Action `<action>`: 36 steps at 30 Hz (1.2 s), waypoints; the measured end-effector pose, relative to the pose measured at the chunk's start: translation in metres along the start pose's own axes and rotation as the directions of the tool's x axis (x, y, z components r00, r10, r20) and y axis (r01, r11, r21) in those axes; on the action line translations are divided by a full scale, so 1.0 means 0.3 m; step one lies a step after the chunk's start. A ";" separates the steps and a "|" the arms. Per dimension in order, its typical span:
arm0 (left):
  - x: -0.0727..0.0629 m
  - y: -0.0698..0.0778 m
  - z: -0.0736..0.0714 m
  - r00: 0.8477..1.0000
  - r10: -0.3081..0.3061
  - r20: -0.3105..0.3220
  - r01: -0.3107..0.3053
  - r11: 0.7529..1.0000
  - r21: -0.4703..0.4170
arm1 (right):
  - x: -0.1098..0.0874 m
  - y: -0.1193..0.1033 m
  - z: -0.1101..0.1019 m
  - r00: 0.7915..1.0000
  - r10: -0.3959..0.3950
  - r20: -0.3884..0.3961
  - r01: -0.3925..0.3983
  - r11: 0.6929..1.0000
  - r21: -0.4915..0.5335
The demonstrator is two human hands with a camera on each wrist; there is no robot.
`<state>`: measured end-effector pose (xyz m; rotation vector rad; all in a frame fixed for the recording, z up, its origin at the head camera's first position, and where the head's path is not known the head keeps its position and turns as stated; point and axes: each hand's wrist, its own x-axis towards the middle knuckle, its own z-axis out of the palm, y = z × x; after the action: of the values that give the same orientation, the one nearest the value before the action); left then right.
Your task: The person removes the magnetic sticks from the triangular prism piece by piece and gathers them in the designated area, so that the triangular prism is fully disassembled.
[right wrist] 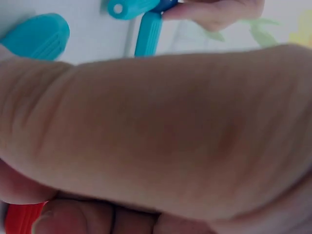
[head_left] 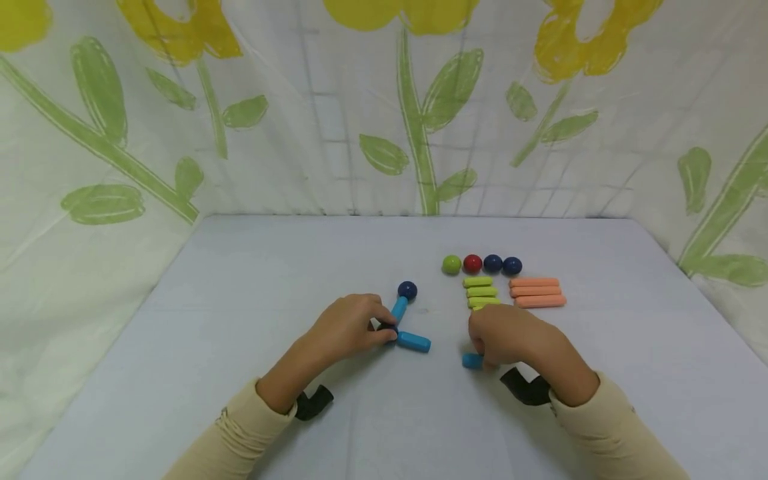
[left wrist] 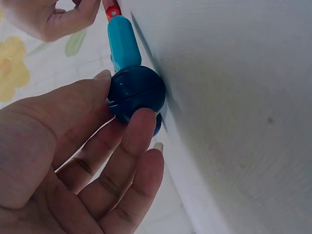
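Note:
My left hand (head_left: 347, 325) pinches a dark blue ball (left wrist: 137, 93) between thumb and fingers. From that ball extend two blue magnetic rods, one (head_left: 414, 342) pointing right and one (head_left: 399, 309) leading away to a second dark blue ball (head_left: 407, 290). With fingers curled down, my right hand (head_left: 510, 335) is over the table to the right. A red magnetic rod (right wrist: 22, 218) shows at its fingertips in the right wrist view, mostly hidden by the fingers. Beside these fingers lies a loose blue rod (head_left: 471, 361), partly covered in the head view.
Behind the right hand several lime-green rods (head_left: 480, 291) lie in a column, with three orange rods (head_left: 538, 292) to their right. Further back sit a green ball (head_left: 452, 265), a red ball (head_left: 473, 264) and two dark blue balls (head_left: 493, 263). A flower-printed curtain surrounds the white table (head_left: 288, 267).

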<state>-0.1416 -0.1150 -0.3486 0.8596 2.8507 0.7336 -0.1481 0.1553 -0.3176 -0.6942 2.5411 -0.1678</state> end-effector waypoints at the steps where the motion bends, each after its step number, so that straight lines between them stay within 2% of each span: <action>1: -0.001 0.000 0.000 1.000 -0.002 0.000 0.002 1.000 -0.002 | -0.006 0.008 -0.001 1.000 0.008 0.003 -0.008 1.000 0.002; 8: -0.004 -0.003 -0.003 1.000 -0.008 -0.008 0.008 1.000 -0.005 | -0.013 0.048 -0.016 0.999 0.036 -0.004 -0.035 0.999 0.030; 20: 0.001 -0.001 0.001 1.000 0.005 -0.003 -0.005 1.000 -0.010 | -0.013 0.092 -0.025 0.993 0.060 -0.103 -0.065 0.997 -0.047; 23: 0.003 0.001 0.000 1.000 0.009 -0.004 -0.009 1.000 -0.007 | -0.011 0.093 -0.022 0.990 0.049 -0.132 -0.057 0.997 -0.060; 26: 0.004 0.001 -0.001 1.000 0.009 -0.005 -0.009 1.000 -0.005 | -0.007 0.079 -0.015 0.984 -0.004 -0.180 -0.018 0.993 -0.118; 29: 0.004 0.000 0.000 1.000 0.001 -0.002 -0.001 1.000 -0.006 | 0.005 0.045 -0.001 0.967 -0.075 -0.242 0.034 0.985 -0.169; 31: 0.005 -0.001 0.003 1.000 -0.005 0.001 0.005 1.000 -0.005 | 0.017 0.011 0.013 0.949 -0.132 -0.286 0.077 0.977 -0.197; 33: 0.006 -0.001 0.005 1.000 -0.008 0.002 0.008 1.000 -0.003 | 0.032 -0.023 0.030 0.921 -0.207 -0.330 0.141 0.967 -0.213; 36: 0.007 0.000 0.006 1.000 -0.011 0.002 0.011 1.000 0.000 | 0.049 -0.072 0.058 0.866 -0.322 -0.383 0.240 0.939 -0.247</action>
<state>-0.1431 -0.1131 -0.3501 0.8427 2.8516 0.7312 -0.1408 0.1295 -0.3338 -1.2260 2.8739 -0.1894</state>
